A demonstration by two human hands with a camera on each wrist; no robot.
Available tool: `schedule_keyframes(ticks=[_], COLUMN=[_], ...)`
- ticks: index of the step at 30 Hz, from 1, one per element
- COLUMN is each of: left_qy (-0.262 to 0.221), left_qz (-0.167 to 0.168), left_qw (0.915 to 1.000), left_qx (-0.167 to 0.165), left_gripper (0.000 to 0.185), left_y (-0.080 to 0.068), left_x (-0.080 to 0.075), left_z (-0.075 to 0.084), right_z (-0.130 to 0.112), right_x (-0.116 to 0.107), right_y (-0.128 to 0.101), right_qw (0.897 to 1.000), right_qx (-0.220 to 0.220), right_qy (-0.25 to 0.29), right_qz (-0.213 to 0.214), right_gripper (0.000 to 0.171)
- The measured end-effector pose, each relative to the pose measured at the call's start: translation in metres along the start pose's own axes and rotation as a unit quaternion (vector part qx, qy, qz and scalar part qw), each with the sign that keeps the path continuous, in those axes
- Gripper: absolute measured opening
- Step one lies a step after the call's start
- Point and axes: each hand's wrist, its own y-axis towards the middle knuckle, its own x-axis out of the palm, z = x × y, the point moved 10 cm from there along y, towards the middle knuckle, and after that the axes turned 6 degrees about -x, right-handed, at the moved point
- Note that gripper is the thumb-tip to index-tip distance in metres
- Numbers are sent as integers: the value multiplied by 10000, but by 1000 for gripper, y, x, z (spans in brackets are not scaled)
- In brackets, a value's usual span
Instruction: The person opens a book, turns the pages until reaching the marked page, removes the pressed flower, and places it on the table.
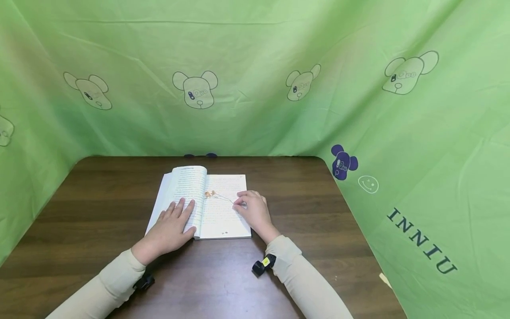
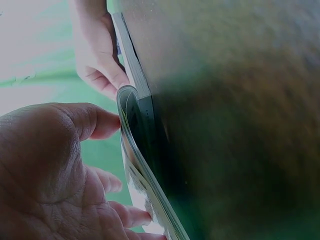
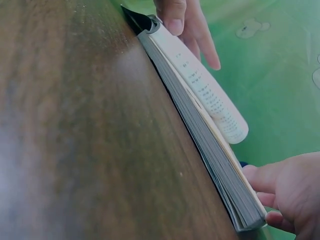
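An open book [image 1: 223,217] lies on the brown table, its left pages arching up near the spine. My left hand [image 1: 171,228] rests on those left pages with fingers spread. Across the right page lies a thin dried flower stem with small orange blossoms [image 1: 210,194] close to the fold. My right hand [image 1: 255,210] pinches the stem's lower end between thumb and forefinger, over the right page's outer edge. In the right wrist view the book's thick page block [image 3: 200,135] shows side-on, with the right hand [image 3: 295,192] at its near corner; the flower is hidden there.
The wooden table [image 1: 311,212] extends around the book. Green cloth [image 1: 239,124] with printed bear heads hangs behind and along both sides. A small pale piece [image 1: 384,280] lies at the table's right edge. Both wrists wear black cameras [image 1: 263,265].
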Motion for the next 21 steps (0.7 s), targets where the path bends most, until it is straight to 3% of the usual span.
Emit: schedule_keyframes(ticks=[7,21], left_qy=[93,130], left_qz=[-11,-186], left_qw=[10000,9997], left_qx=[-33,-102], left_gripper=[76,75], left_y=[0,-2], left_x=[0,0], left_z=[-4,-5], right_z=[-2,-12], right_x=[3,4], right_y=[4,3], right_qw=[9993,9951], right_qx=[89,-187], right_qy=[-347,-939], right_qz=[-67,-236], right_gripper=[9,14])
